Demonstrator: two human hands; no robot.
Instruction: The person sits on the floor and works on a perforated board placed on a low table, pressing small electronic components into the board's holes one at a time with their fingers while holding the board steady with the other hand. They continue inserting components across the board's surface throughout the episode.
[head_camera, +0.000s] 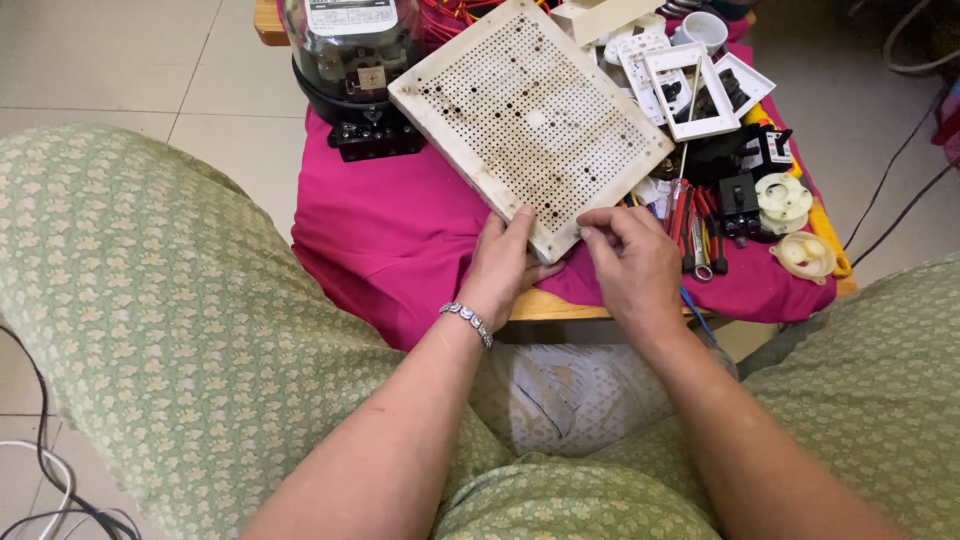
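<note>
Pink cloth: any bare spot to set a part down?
Free: the pink cloth left of the perforated board, below the meter, beside the left hand. Crowded: right of the right hand, tools and white switch frames.

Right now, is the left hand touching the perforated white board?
Touching. The head view shows the left hand gripping the near corner of the perforated white board, fingers lying on its edge.

1. A perforated board (530, 120) lies at upper centre of the frame on the cloth (390, 240) covering the counter (545, 305).
2. A meter (350, 60) sits upper left of the board.
3. Switch plates (690, 90) and tools (700, 230) crowd its right.
</note>
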